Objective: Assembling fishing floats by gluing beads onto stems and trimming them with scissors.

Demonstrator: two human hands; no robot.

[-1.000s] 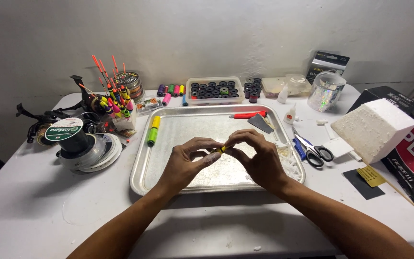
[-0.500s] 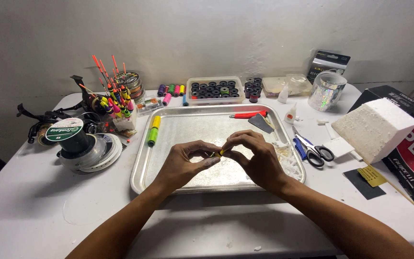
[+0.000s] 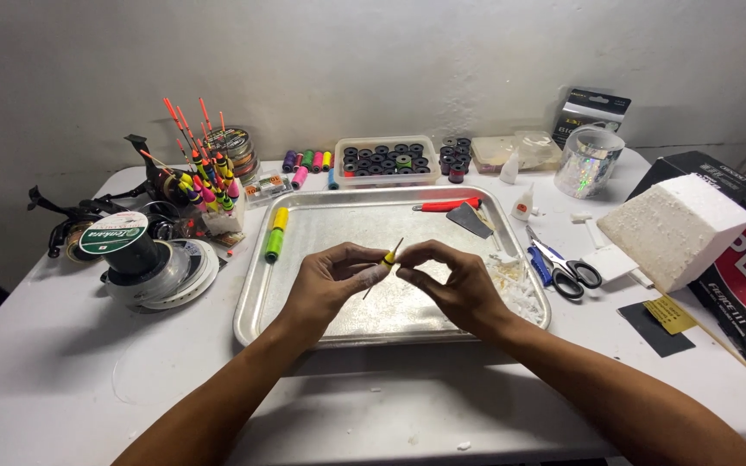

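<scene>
yellow float sits pinched between both hands over the tray, so bits drop in it. left hand closed on its body; right hand fingertips nip the stem. scissors lie just right of the right hand.

Both hands meet over the metal tray. The left hand and right hand pinch a small yellow float on a thin stick, fingertips almost touching. On the tray lie a yellow-green spool and a red-handled knife. Scissors sit just right of the tray, a white foam block beyond. Line spools stack up at left.
</scene>
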